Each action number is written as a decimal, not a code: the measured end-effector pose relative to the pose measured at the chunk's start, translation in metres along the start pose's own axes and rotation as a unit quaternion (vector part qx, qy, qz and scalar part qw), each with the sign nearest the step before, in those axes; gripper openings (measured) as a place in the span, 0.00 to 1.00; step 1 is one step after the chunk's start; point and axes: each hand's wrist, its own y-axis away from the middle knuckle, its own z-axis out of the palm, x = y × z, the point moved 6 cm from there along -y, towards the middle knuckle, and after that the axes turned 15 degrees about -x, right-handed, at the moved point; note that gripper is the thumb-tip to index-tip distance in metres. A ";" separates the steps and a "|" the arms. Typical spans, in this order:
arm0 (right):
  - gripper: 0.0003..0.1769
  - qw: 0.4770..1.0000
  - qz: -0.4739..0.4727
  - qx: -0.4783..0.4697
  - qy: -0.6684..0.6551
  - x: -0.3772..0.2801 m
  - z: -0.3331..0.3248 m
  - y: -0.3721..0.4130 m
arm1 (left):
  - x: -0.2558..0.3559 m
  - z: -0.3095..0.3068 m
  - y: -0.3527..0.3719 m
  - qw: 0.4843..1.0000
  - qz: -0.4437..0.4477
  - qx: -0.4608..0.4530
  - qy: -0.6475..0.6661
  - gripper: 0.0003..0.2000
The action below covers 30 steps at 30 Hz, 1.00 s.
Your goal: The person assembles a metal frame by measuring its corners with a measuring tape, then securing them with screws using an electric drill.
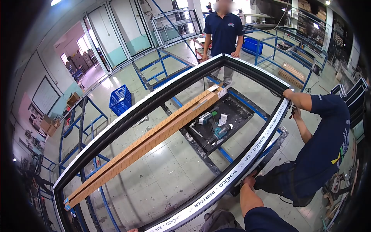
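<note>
A large black frame with white protective film (222, 185) printed with lettering spans most of the view, tilted over blue metal supports. My right hand (249, 181) is closed on its near outer edge, at the lower right. At the bottom edge of the picture, only a small part of my left hand (132, 230) shows, its fingers against the frame's near left part. A person in a dark shirt (317, 135) on the right has one hand (287, 92) on the frame's right corner and a dark tool in the other hand (296, 113).
Long cardboard-wrapped profiles (154, 139) lie beneath the frame. A black tray (232, 125) holds power tools. Behind the far corner stands another person (223, 34). A blue crate (120, 99) sits on the floor, with blue metal stands (83, 127) on the left.
</note>
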 end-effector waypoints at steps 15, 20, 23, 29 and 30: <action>0.58 0.999 -0.010 -0.031 -0.021 0.027 0.004 -0.056 | -0.003 0.002 -0.002 1.000 -0.027 -0.011 0.012 0.22; 0.58 1.000 -0.007 -0.003 0.008 0.028 0.003 -0.061 | 0.005 -0.003 0.003 1.000 -0.015 -0.006 0.016 0.22; 0.58 1.000 -0.009 0.000 0.015 0.023 0.003 -0.051 | 0.006 -0.004 0.003 1.000 -0.013 -0.005 0.016 0.23; 0.58 1.000 -0.010 0.004 0.020 0.020 0.001 -0.042 | 0.011 -0.006 0.005 1.000 -0.022 -0.021 -0.001 0.23; 0.58 1.000 -0.010 0.004 0.022 0.019 0.001 -0.042 | 0.009 -0.005 0.004 0.999 -0.026 -0.023 0.001 0.23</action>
